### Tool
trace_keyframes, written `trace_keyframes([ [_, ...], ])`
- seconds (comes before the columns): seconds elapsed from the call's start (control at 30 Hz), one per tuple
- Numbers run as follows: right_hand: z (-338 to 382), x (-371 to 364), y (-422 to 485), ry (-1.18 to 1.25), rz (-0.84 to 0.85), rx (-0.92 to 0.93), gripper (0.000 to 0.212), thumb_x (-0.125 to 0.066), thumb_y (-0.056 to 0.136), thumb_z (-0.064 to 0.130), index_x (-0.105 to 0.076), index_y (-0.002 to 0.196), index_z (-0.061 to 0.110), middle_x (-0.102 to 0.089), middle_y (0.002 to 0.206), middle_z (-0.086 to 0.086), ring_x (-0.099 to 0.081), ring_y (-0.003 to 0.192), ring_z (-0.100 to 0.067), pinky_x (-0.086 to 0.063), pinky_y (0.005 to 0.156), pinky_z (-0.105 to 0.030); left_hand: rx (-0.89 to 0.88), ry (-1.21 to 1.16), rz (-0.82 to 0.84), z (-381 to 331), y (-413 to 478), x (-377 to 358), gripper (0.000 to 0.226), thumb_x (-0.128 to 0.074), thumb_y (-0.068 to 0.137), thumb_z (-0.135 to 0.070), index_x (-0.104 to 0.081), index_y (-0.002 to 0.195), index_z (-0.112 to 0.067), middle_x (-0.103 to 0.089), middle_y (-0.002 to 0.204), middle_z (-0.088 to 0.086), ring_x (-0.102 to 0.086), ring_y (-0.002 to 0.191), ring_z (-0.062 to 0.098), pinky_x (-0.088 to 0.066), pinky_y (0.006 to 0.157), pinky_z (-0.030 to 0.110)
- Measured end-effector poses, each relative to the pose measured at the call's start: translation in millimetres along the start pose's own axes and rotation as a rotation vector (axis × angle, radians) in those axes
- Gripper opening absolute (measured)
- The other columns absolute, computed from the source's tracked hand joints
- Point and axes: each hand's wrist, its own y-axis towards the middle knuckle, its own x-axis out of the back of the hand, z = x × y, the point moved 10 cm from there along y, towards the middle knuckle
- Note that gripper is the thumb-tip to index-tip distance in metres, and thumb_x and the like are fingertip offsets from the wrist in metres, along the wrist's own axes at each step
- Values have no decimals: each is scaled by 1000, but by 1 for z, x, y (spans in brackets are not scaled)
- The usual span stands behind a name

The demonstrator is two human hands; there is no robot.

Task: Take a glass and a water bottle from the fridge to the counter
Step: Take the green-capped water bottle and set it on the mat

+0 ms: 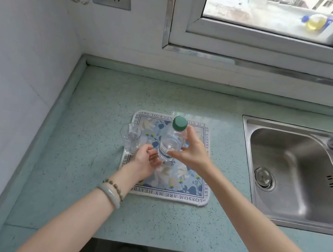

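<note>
Your left hand (145, 159) curls loosely beside the small clear drinking glass (131, 140); whether it grips, you cannot tell. Your right hand (192, 151) clasps the clear plastic water bottle with green cap (172, 141). Both sit over the floral blue cloth mat (185, 180), which may let them tip, on the speckled green counter (104, 99); steel sink (296, 173) at right.
</note>
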Motion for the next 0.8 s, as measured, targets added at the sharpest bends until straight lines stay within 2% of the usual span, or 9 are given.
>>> trace_keyframes([
  [0.17,-11,-6,3,42,12,-25,68,-79,64,13,-44,119,32,-59,104,15,-59,99,2,-57,87,-38,5,-8,-1,5,3,2,19,-36,97,-21,-48,101,-6,-43,78,8,-41,65,19,-41,64,31],
  [0.3,-14,-8,3,78,32,-46,72,-80,65,13,-42,125,30,-58,110,13,-57,108,-5,-53,94,-43,-3,14,-41,6,1,6,19,-39,99,-19,-50,92,-4,-42,75,8,-41,62,20,-42,63,33],
  [0.4,-11,-7,-2,65,51,-60,92,-84,65,19,-31,138,35,-52,130,3,-49,119,-14,-46,101,-45,8,92,-59,11,-5,10,24,-43,99,-23,-56,101,-3,-46,75,7,-44,62,20,-44,63,30],
  [0.47,-9,2,-9,57,45,-63,108,-86,64,22,-19,145,41,-40,145,-5,-45,124,-17,-42,100,-38,4,140,-43,14,-11,10,26,-45,99,-26,-59,91,-5,-50,77,7,-47,64,19,-44,61,28],
  [0.53,-6,19,-19,55,14,-59,113,-87,64,23,-13,148,43,-35,150,-7,-41,130,-19,-37,100,-34,-30,173,-15,16,-18,8,25,-47,98,-25,-58,84,-8,-54,80,7,-49,67,18,-43,64,27],
  [0.63,-1,50,-40,70,-57,-41,113,-87,65,20,-14,148,42,-33,152,-8,-36,136,-20,-35,103,-33,-217,230,24,7,-34,-2,18,-51,97,-20,-62,93,-6,-61,89,7,-56,80,18,-48,73,28],
  [0.73,12,83,-66,97,-146,17,109,-87,66,18,-16,145,46,-32,153,-9,-33,139,-20,-41,93,-11,-566,352,61,-24,-73,-22,15,-58,94,-25,-64,98,-12,-65,96,2,-61,87,15,-51,70,18],
  [0.77,17,92,-76,106,-175,40,109,-87,66,19,-17,145,45,-32,153,-8,-33,140,-19,-41,95,-12,-689,395,62,-37,-91,-30,16,-61,91,-31,-64,100,-18,-66,97,-3,-62,89,12,-51,72,16],
  [0.8,23,101,-86,118,-204,61,109,-88,66,22,-17,146,43,-32,153,-8,-33,140,-17,-39,103,-21,-800,410,71,-49,-110,-39,18,-63,87,-35,-64,101,-24,-67,98,-6,-64,90,7,-51,74,15],
])
